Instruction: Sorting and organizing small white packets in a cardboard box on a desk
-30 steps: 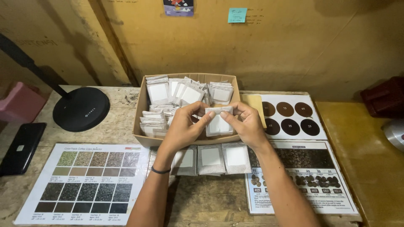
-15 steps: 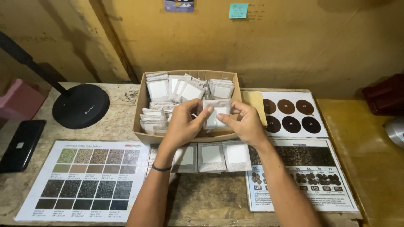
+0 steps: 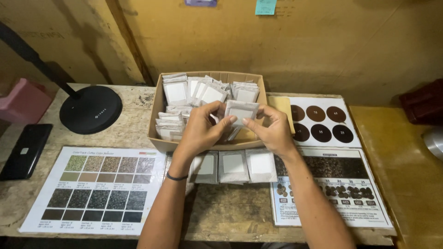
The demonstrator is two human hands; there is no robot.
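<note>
A cardboard box (image 3: 158, 121) on the wooden table holds several small grey sachets with white labels. Over the box, my left hand (image 3: 201, 130) and my right hand (image 3: 272, 131) hold one sachet (image 3: 240, 113) between them by its edges, label side facing me. Three more sachets (image 3: 234, 166) lie flat in a row on the table just in front of the box, under my wrists.
A laminated chart of colour swatches (image 3: 94, 188) lies front left. A chart of brown discs (image 3: 323, 124) and a bean chart (image 3: 341, 193) lie to the right. A black lamp base (image 3: 91, 109), a phone (image 3: 25, 150) and a pink object (image 3: 23, 101) sit at left.
Both hands have lifted the sachet slightly higher above the box and turned it flatter toward me. The view has shifted down a little.
</note>
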